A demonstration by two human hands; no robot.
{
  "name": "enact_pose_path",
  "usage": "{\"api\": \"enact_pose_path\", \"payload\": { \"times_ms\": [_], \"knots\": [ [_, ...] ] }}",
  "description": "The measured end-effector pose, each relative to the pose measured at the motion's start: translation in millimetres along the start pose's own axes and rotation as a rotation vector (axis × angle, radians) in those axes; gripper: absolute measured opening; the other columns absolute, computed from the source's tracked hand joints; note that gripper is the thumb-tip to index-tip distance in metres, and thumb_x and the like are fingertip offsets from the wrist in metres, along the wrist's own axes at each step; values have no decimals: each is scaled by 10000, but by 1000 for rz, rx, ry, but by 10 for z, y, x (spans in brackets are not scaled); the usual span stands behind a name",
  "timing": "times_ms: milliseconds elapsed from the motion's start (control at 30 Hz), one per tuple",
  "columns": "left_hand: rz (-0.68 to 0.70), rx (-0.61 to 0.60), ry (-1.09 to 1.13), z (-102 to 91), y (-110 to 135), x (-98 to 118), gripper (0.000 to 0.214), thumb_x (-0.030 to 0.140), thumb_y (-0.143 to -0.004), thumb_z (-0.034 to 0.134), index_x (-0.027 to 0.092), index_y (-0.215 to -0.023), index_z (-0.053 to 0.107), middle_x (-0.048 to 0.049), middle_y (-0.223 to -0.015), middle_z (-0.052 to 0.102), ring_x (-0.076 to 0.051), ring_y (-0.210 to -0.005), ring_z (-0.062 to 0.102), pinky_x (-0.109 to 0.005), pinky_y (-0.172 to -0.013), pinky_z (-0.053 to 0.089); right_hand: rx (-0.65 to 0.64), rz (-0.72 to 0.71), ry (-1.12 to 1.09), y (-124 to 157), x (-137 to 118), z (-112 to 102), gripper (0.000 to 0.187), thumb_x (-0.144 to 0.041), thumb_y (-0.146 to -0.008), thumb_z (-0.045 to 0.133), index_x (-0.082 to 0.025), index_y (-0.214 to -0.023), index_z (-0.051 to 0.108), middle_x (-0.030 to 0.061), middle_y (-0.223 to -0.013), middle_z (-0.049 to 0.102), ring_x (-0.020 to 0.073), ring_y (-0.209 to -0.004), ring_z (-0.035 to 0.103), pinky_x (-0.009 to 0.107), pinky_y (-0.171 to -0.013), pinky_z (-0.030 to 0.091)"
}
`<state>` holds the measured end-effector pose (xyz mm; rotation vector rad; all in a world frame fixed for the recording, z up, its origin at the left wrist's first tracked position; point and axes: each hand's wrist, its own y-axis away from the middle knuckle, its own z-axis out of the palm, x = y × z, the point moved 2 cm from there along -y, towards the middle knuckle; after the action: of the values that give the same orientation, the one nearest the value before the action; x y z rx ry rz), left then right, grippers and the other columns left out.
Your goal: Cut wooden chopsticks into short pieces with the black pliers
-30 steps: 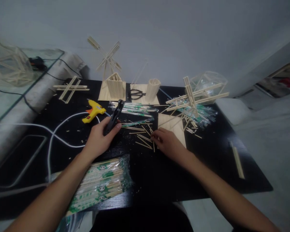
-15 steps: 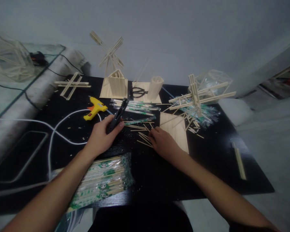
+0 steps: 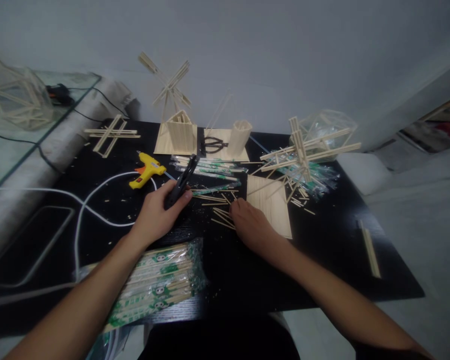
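My left hand (image 3: 159, 207) is closed around a slim black hand tool (image 3: 182, 182), held tilted above the table; its kind is not clear. My right hand (image 3: 249, 222) has its fingers curled down at a small pile of short wooden sticks (image 3: 222, 216). Its fingertips are partly hidden, so what they pinch cannot be made out. Beside that hand lies a flat wooden panel (image 3: 272, 205) made of sticks. More loose sticks (image 3: 213, 198) lie between the two hands.
A yellow glue gun (image 3: 148, 170) with a white cord lies left. Packs of wrapped chopsticks (image 3: 161, 280) lie in front. Behind stand a stick windmill (image 3: 182, 132), a round stick tower (image 3: 240, 137) and black scissors (image 3: 214, 145). A stick cross frame (image 3: 302, 150) stands right.
The view has shifted very slightly. My right hand stays at the stick pile with its fingers drawn in a little; my left hand keeps hold of the black tool in the same place.
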<state>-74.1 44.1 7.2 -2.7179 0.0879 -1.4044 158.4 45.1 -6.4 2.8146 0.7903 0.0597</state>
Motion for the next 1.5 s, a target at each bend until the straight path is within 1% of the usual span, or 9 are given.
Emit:
{"api": "enact_pose_path", "payload": {
  "times_ms": [333, 500, 633, 767, 967, 1067, 1200, 1300, 1500],
  "knots": [
    [1, 5, 8, 5, -1, -11, 374, 559, -900, 596, 212, -1015, 677, 3, -915, 695, -200, -852, 612, -291, -803, 465, 51, -149, 159, 22, -72, -31, 263, 48, -895, 411, -76, -970, 630, 176, -947, 625, 292, -881, 571, 390, -721, 495],
    [-8, 5, 12, 4, 4, -20, 395, 571, -893, 598, 211, -1032, 683, -1, -922, 700, -200, -846, 612, -291, -806, 470, 59, -110, 111, 21, -5, -66, 265, 69, -876, 416, -68, -983, 615, 187, -971, 631, 281, -887, 581, 382, -755, 498],
    [-13, 6, 13, 5, 4, -13, 376, 561, -894, 599, 217, -1017, 683, 2, -915, 699, -196, -832, 609, -288, -801, 470, 55, -63, -119, 174, 142, -196, 233, 50, -899, 423, -110, -976, 575, 152, -983, 636, 229, -865, 595, 348, -813, 480],
    [-29, 4, 18, 6, 3, 4, 378, 561, -887, 606, 214, -1016, 683, 1, -911, 698, -196, -833, 611, -286, -786, 468, 9, -2, -495, 516, 377, -294, 145, -147, -1019, 388, -196, -989, 521, 51, -872, 640, 165, -697, 566, 290, -681, 450],
    [-30, -1, -2, 6, 4, 8, 385, 572, -884, 593, 225, -1022, 685, -1, -917, 708, -222, -873, 619, -302, -779, 475, -105, 117, -744, 1063, 1016, -309, 261, -410, -997, 469, -204, -866, 562, 45, -816, 631, 182, -736, 592, 308, -696, 482],
    [-20, -6, -10, 9, 3, -4, 388, 575, -883, 591, 228, -1031, 681, -4, -919, 712, -231, -885, 616, -301, -756, 474, 4, 330, -852, 1185, 1509, -294, 271, -475, -909, 583, -213, -843, 609, 66, -792, 643, 202, -721, 612, 335, -679, 508],
    [-9, -11, -20, 13, 3, -21, 382, 570, -886, 602, 224, -1026, 684, -3, -910, 703, -215, -850, 607, -292, -742, 460, 403, 713, -780, 1103, 2073, -320, 156, -288, -903, 606, -230, -760, 625, 135, -816, 697, 225, -710, 649, 377, -696, 496],
    [-8, -7, -35, 10, 2, -19, 396, 583, -887, 596, 222, -1028, 679, 3, -888, 692, -203, -816, 596, -286, -731, 457, 564, 757, -545, 860, 2234, -387, 72, -184, -902, 613, -174, -882, 680, 164, -852, 726, 242, -741, 671, 389, -740, 496],
    [-14, -1, -13, -2, -3, -19, 407, 583, -880, 604, 210, -1024, 675, -1, -898, 693, -205, -847, 601, -281, -759, 470, 625, 707, -403, 465, 2193, -438, 213, -163, -904, 637, -137, -1100, 717, 168, -1070, 738, 212, -922, 689, 363, -914, 448]
  ]
}}
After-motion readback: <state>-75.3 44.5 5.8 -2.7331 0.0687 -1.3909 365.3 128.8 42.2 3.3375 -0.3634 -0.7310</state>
